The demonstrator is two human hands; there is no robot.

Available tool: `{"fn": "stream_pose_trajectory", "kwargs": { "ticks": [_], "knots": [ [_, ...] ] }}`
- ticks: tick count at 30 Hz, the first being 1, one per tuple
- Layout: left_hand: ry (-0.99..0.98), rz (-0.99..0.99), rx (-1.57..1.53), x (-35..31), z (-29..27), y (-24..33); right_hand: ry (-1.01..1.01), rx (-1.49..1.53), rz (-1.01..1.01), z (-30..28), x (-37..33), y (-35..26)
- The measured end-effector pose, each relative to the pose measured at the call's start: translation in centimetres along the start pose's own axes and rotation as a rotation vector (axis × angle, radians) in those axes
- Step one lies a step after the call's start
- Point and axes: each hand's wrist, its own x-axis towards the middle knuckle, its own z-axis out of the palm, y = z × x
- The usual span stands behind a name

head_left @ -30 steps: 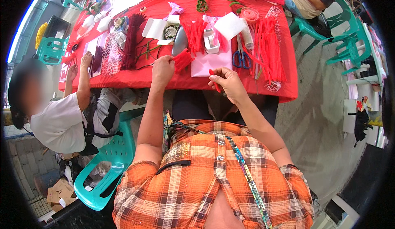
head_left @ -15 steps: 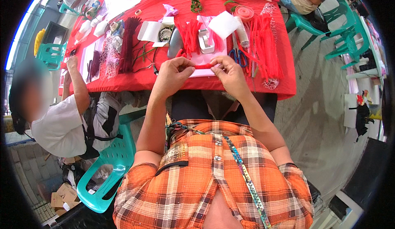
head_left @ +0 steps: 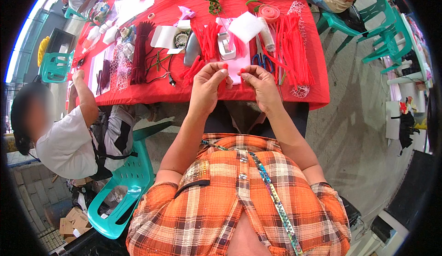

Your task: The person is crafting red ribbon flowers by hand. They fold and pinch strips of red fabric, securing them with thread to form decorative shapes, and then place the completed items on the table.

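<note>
My left hand (head_left: 207,84) and my right hand (head_left: 264,88) are raised close together just over the table's near edge. Each pinches a part of a short red fuzzy stem, like a pipe cleaner (head_left: 225,66); small red tips show above the fingers, and its middle is mostly hidden. Beyond my hands, a white tape dispenser (head_left: 226,46) sits on a pink sheet (head_left: 238,67). Loose red pipe cleaners (head_left: 208,42) lie left of the dispenser, and blue-handled scissors (head_left: 263,63) lie to its right.
A long red pipe-cleaner bundle (head_left: 294,53), a pink mesh roll (head_left: 269,13) and dark red stems (head_left: 141,49) lie on the red tablecloth (head_left: 193,2). A seated person (head_left: 69,141) works at left. Green chairs (head_left: 122,196) stand around the table.
My hands have moved closer together, the left one to the right. The red stem was stretched straight between them; now only its tips show at the fingers.
</note>
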Motion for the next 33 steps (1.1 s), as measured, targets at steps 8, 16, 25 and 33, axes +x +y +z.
{"fn": "stream_pose_trajectory", "kwargs": {
  "ticks": [8,16,25,33],
  "knots": [
    [0.074,0.012,0.209,-1.9,1.0,-1.8,0.073,-0.060,-0.073,0.9,-0.7,-1.5],
    [0.024,0.137,0.399,-4.3,2.9,-2.8,0.081,-0.345,-0.224,0.6,-0.6,-1.3],
    [0.119,0.253,0.509,-2.5,1.3,-4.1,0.066,-0.675,-0.453,0.9,-1.2,-1.8],
    [0.080,0.161,0.547,-2.2,1.1,-3.4,0.049,-0.579,-0.369,1.5,-1.4,-2.3]
  ]
}}
